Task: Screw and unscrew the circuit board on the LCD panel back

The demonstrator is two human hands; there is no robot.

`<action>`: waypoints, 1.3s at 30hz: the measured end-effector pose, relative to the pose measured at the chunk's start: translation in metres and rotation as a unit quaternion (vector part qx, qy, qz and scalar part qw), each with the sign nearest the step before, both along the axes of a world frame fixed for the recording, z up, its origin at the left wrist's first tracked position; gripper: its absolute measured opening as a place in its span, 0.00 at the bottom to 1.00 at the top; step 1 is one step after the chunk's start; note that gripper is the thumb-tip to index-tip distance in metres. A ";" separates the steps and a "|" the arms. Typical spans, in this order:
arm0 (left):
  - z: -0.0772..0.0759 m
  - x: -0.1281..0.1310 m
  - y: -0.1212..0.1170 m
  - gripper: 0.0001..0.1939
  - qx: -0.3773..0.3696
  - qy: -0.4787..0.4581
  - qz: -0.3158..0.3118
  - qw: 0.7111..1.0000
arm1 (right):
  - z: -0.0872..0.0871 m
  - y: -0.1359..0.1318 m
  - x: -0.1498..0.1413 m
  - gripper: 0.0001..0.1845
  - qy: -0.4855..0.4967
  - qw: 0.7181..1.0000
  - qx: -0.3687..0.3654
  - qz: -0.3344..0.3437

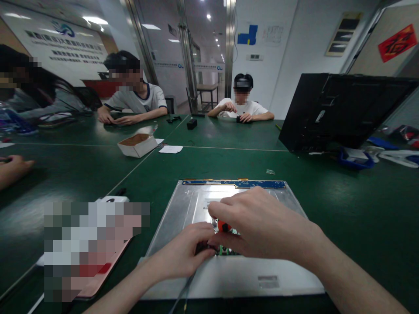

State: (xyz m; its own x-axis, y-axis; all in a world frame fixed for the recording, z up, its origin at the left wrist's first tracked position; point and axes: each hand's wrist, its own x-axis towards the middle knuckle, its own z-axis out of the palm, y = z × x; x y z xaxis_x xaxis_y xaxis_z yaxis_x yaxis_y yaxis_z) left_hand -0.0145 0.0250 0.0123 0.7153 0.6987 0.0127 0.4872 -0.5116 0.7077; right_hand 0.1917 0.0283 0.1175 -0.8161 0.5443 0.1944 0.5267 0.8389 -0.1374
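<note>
obscuring circuit board (225,250), right hand (258,220) grips red tool (224,226)

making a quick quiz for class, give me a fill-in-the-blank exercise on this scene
The flat silver metal panel lies on a table coloured ____.
The long, narrow circuit board along the panel's far edge is coloured ____.
The hand whose fingers hold the small red piece is the person's ____ one.
The large black upright panel stands on the person's ____ side.

Missing words: green; blue; right; right
</note>
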 end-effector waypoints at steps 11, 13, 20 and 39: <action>-0.003 0.000 -0.001 0.05 0.008 -0.024 0.002 1.000 | 0.004 -0.003 0.000 0.03 0.001 1.000 -0.016 0.018; -0.002 0.000 -0.001 0.05 -0.006 -0.022 0.001 1.000 | 0.003 -0.002 0.000 0.04 0.000 1.000 -0.012 0.010; -0.001 0.000 -0.001 0.04 0.011 -0.008 0.009 1.000 | 0.004 -0.003 0.002 0.05 -0.009 1.000 -0.017 0.008; -0.001 0.001 0.000 0.06 -0.020 -0.003 0.006 1.000 | 0.004 -0.003 0.002 0.06 0.000 1.000 -0.017 0.013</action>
